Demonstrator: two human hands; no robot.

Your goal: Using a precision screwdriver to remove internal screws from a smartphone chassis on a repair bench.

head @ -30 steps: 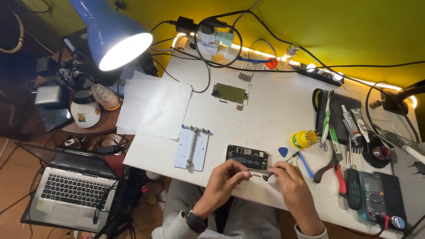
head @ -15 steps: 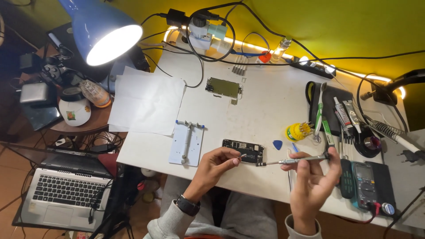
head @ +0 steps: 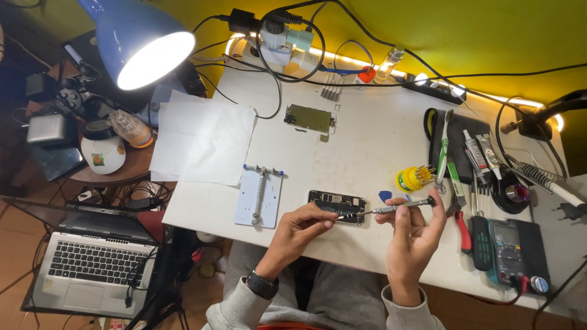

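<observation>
The small screwdriver [head: 397,208] lies sideways in the air above the near part of the counter [head: 367,140], just over the dark phone board [head: 337,206]. My right hand [head: 416,235] is lifted, palm up, with fingers curled, pinching the handle end. My left hand [head: 302,226] reaches in from below and pinches the thin metal tip with thumb and finger. The phone board sits close to the counter's near edge. Left of it is a light blue holder plate [head: 262,195], with bare room between them. To the right, near my right hand, are a yellow bit holder [head: 411,179] and red-handled pliers [head: 461,223].
</observation>
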